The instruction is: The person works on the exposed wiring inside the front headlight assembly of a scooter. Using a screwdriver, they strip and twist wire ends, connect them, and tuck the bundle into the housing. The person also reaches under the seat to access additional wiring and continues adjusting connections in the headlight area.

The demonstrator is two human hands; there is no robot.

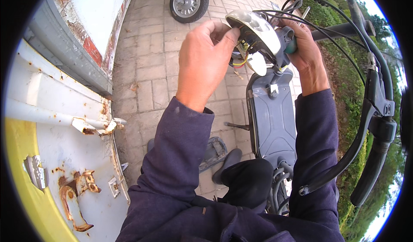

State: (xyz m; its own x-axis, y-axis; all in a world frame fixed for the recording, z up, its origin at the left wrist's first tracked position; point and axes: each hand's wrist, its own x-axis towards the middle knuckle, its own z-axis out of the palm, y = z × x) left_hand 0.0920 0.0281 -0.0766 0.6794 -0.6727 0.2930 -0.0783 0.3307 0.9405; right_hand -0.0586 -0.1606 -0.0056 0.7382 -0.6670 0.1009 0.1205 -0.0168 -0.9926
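Note:
A silver-white headlight shell [254, 22] is tilted at the front of an electric scooter, its dark inside turned left. Yellow, red and dark wires [243, 60] spill out beside a white leaf-shaped piece [257, 64]. My left hand [205, 55] is closed in a pinch at the shell's left rim; the fingertips are partly hidden, and I cannot tell what lies between them. On the other side, my right hand [307, 55] is wrapped round a teal rounded thing [291, 47] against the dark bracket [284, 38] behind the shell. Its fingertips are hidden.
Black cables [340, 16] arch over to a handlebar grip [369, 173] and brake lever [344, 169] at right. The grey footboard [272, 117] runs back below. A rusty white metal panel [81, 156] stands left. Another scooter's wheel [189, 5] rests on the paving ahead.

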